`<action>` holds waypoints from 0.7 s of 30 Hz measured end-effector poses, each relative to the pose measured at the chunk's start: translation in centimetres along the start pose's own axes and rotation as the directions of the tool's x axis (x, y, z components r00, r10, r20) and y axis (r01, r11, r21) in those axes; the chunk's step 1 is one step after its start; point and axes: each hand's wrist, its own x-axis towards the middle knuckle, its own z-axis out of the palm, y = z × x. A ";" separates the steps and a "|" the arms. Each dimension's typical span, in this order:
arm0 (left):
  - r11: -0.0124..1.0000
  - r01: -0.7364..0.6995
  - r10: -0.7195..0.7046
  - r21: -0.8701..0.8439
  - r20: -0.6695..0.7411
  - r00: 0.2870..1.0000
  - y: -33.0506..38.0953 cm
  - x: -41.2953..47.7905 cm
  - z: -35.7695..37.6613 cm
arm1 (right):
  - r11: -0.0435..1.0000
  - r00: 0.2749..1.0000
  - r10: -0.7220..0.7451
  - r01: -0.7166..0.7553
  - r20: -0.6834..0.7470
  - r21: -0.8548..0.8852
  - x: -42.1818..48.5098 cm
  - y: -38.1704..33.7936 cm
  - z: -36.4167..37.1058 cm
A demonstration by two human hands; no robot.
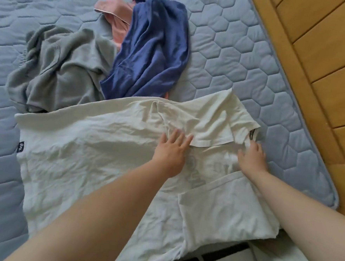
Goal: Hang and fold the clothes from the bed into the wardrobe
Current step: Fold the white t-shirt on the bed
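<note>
fingers of the left hand [172,152] are lying straight and fanned apart, palm pressing flat on the white t-shirt [85,155] just below the folded-in sleeve [214,122], whose hem is touching the fingertips. the right hand [252,157] is resting near it on the same shirt, at the collar end, its fingers bending slightly beside the neck label [253,134]; blur is hiding whether they are pinching cloth or only touching it. the shirt is lying spread and wrinkled across the quilted blue-grey mattress [233,53], collar pointing right, hem pointing left where a small dark tag [20,147] is sitting at its edge, and both forearms are crossing its near side. just past the right hand the mattress's piped edge [309,128] is running diagonally, with wooden flooring [323,59] lying beyond it, so little bed is showing on that side. to the left of the shirt bare quilting is stretching out to the frame's border. along the shirt's far edge a grey garment [60,69] and a blue garment [152,48] are lying crumpled, both meeting that edge, with a pink garment [117,20] lying partly beneath the blue one farther back. open quilting is lying between the blue garment and the mattress's right edge
</note>
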 end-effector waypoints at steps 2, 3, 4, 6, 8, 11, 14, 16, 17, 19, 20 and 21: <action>0.996 0.074 -0.078 0.054 0.083 0.993 1.3 0.4 0.2 | 0.974 0.988 0.153 -0.155 0.025 0.165 -0.3 3.1 -0.4; 0.991 0.113 -0.120 0.070 0.103 0.987 1.8 0.6 0.2 | 0.945 0.979 0.196 -0.202 0.048 0.256 -0.6 4.3 -0.7; 0.985 0.152 -0.160 0.075 0.109 0.981 2.2 0.9 0.1 | 0.906 0.972 0.216 -0.235 0.093 0.353 -0.9 5.3 -0.9; 0.976 0.195 -0.204 0.097 0.092 0.975 3.2 1.1 0.0 | 0.856 0.957 0.195 -0.273 0.214 0.439 -1.3 7.0 -1.3; 0.974 0.159 -0.169 0.160 0.047 0.985 4.6 1.3 0.2 | 0.872 0.932 0.173 -0.295 0.318 0.391 -1.8 8.0 -1.9; 0.985 0.030 -0.034 0.169 0.021 0.999 7.4 2.1 0.1 | 0.912 0.892 0.145 -0.288 0.428 0.293 -1.6 9.3 -2.6; 0.990 -0.062 0.060 0.130 0.014 0.998 10.7 4.4 -0.9 | 0.953 0.855 0.160 -0.265 0.494 0.148 -1.5 11.0 -3.2; 0.988 -0.085 0.087 0.130 -0.014 0.996 12.8 6.6 -1.8 | 0.962 0.925 0.144 -0.214 0.352 0.170 -1.7 11.9 -3.6; 0.985 -0.096 0.100 0.145 -0.026 0.995 13.9 7.9 -2.2 | 0.956 0.960 0.135 -0.191 0.244 0.221 -2.0 12.2 -3.6; 0.969 -0.144 0.154 0.199 -0.034 0.987 16.0 10.5 -3.1 | 0.957 0.992 0.104 -0.119 0.073 0.263 -2.7 12.8 -3.2; 0.954 -0.187 0.199 0.236 -0.027 0.980 17.0 11.8 -3.5 | 0.966 0.996 0.074 -0.082 0.043 0.247 -3.0 13.1 -2.8; 0.929 -0.238 0.250 0.284 -0.007 0.968 17.8 12.9 -3.7 | 0.970 0.998 0.046 -0.055 0.042 0.236 -3.3 13.4 -2.4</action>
